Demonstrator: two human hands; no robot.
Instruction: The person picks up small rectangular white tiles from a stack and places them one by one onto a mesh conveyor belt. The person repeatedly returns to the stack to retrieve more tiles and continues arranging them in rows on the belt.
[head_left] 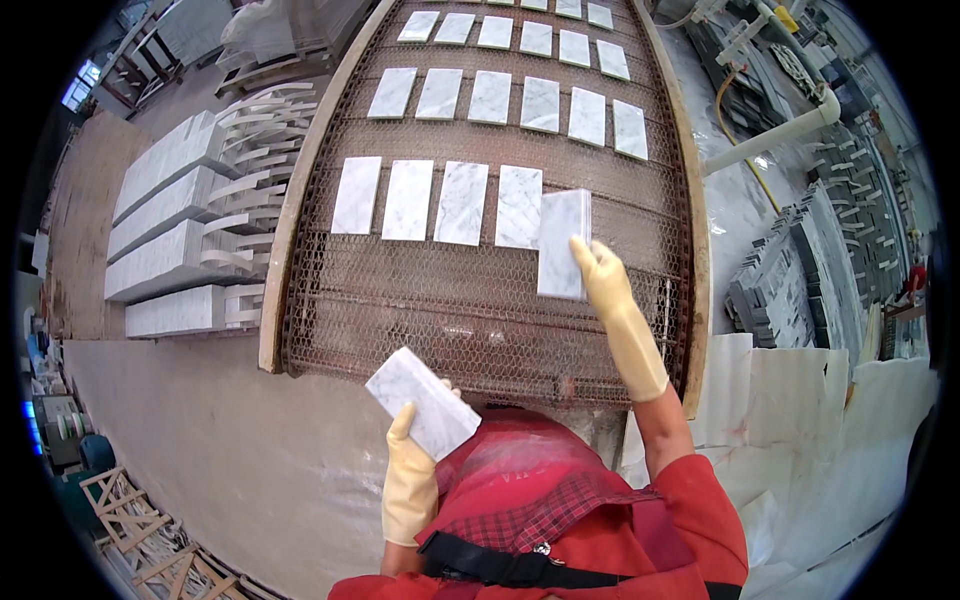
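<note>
My left hand (408, 480), in a cream rubber glove, grips a small stack of marble tiles (425, 395) tilted in front of my body, with the thumb across the top face. My right hand (608, 285), gloved the same way, pinches the right edge of a white marble tile (561, 245) over the mesh conveyor (430, 315). Layered edges show along its right side, so I cannot tell whether it is one tile or more. Its upper left corner meets or overlaps a neighbouring marble tile (519, 206) lying flat in the nearest row.
More rows of white tiles lie farther up the belt. Wooden rails (283, 265) border it. Strapped stacks of pale slabs (165, 255) stand left. On the right are a pale pipe (775, 138), dark stacked strips (850, 220) and white sheets (800, 400). A wooden crate (150, 530) sits lower left.
</note>
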